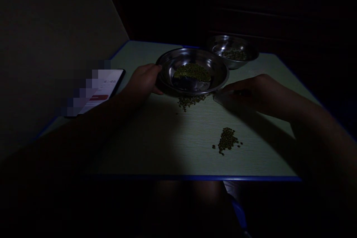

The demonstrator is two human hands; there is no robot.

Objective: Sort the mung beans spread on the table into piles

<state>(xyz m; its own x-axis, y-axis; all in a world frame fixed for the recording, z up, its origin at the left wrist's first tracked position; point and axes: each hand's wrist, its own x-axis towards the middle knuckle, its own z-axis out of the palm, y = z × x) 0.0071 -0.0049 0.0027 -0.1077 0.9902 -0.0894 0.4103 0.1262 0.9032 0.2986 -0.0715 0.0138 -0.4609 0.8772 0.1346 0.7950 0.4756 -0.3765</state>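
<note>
My left hand (145, 78) grips the left rim of a shiny metal bowl (164, 76), thumb on the rim and fingers below. Small green beans (193, 71), probably mung beans, lie in the bowl. The bowl looks slightly tilted toward me. By its lower right edge, my right hand (256, 89) is closed around a small flat pale piece with a dark part (223, 97); dimness hides its exact kind. Its edge is near loose beans (191, 101) on the table just below the bowl. A separate patch of beans (228, 139) lies nearer to me.
A second metal bowl (242, 63) with beans stands behind on the right. A lit phone (103, 91) lies at the left of the pale table (156, 141), which has a blue edge. A wall rises at the left, and the room is very dark.
</note>
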